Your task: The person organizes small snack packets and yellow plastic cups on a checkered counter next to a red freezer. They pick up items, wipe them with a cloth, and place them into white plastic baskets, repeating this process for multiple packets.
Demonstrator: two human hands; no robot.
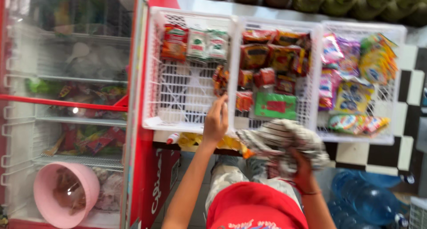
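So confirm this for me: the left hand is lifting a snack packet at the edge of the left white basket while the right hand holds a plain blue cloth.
Not quite. The head view shows the right hand holding a white cloth with dark stripes, not a plain blue one. The rest stands: the left hand is lifting a snack packet at the edge of the left white basket.

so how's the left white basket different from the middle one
The left basket is mostly bare mesh, with packets only along its far edge; the middle basket is crowded with red and orange packets plus a green one. The left hand reaches over the left basket's right side, while the right hand holds a striped cloth before the middle basket. Both are white mesh baskets.
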